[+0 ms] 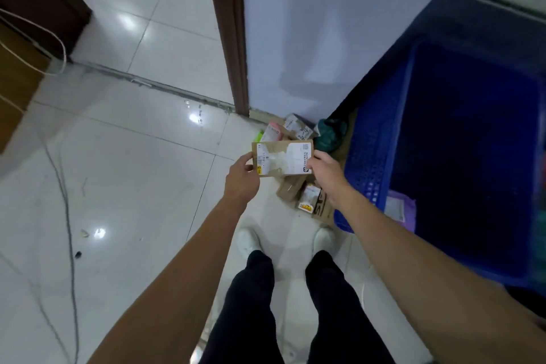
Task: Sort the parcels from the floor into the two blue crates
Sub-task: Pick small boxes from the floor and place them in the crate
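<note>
Parcel [282, 158] in brown paper, white label facing up, is held roughly level between both hands, above the pile on the floor. The left hand [240, 174] grips its left edge with the thumb on top, and the right hand [325, 170] pinches its right edge. Below it, more parcels [298, 130] lie scattered on the white tiles by the far wall, some near the person's white shoes [248, 241]. On the right stands a blue crate [381, 139], its mesh wall just beside the pile. A pale purple packet [399, 210] lies in its near corner. A cable [68, 210] trails across the floor on the left.
</note>
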